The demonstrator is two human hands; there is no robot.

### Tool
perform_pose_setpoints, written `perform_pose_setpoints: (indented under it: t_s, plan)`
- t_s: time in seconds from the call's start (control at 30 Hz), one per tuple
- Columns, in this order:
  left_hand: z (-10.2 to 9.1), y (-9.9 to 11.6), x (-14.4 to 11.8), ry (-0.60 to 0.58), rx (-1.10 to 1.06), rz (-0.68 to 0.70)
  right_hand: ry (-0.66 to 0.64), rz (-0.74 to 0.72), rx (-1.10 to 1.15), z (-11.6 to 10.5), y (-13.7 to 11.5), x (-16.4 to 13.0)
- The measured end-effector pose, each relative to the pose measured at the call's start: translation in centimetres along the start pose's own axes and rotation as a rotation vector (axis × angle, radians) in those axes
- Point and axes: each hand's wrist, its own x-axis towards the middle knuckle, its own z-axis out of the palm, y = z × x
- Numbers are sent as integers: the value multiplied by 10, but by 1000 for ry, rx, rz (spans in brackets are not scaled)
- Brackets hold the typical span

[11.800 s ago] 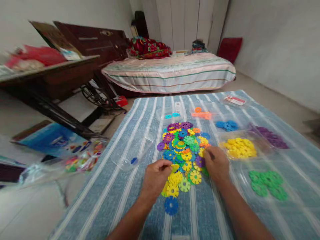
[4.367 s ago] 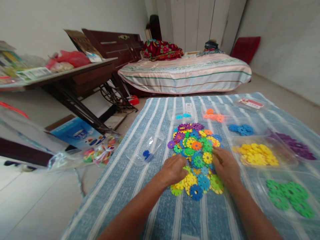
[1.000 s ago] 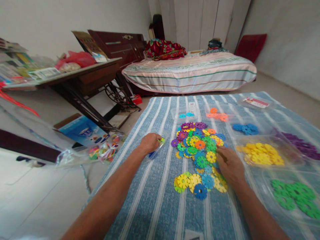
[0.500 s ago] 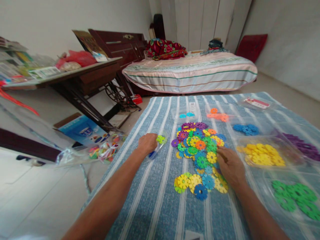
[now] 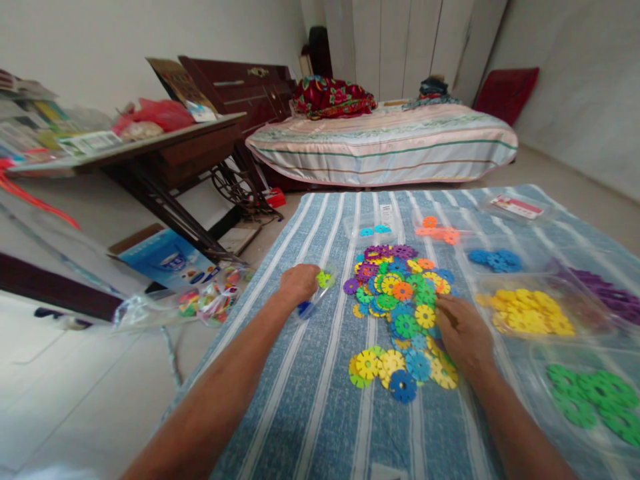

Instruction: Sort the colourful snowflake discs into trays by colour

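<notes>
My left hand (image 5: 300, 283) is closed over the near-left side of a small clear plastic box (image 5: 327, 291). Lime green notched discs (image 5: 325, 278) lie in that box, and something blue (image 5: 303, 307) shows under my hand. What my left fingers grip is hidden. At the right edge of a mixed pile of flower-shaped plastic discs (image 5: 403, 291), my right hand (image 5: 465, 333) rests with its fingers curled together. Its fingertips touch or nearly touch a yellow disc (image 5: 425, 316); I cannot make out anything held in them.
Clear boxes around the pile hold turquoise discs (image 5: 375, 231), orange discs (image 5: 440, 233), blue discs (image 5: 495, 260), yellow discs (image 5: 533, 312), purple discs (image 5: 605, 290) and green discs (image 5: 595, 400). A labelled lid (image 5: 517, 207) lies far right. Beyond the striped cloth (image 5: 300, 413) stand a bed (image 5: 380, 150) and a sewing table (image 5: 175, 143).
The view has shifted very slightly. Both hands stay almost where they were, left at the small box and right at the pile's edge.
</notes>
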Motion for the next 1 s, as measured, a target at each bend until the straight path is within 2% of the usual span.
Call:
perform_pose_setpoints:
  t_s: [0.23,0.5,1.0]
  plan:
    - [1,0,1,-25,23,-57,-1,-3,-8,1,2,-1]
    - [1,0,-1,-20,18,-49,6,-2,-6,0,1,-1]
    - [0,0,0,-36,-32,119,-2,17,12,0,0,-1]
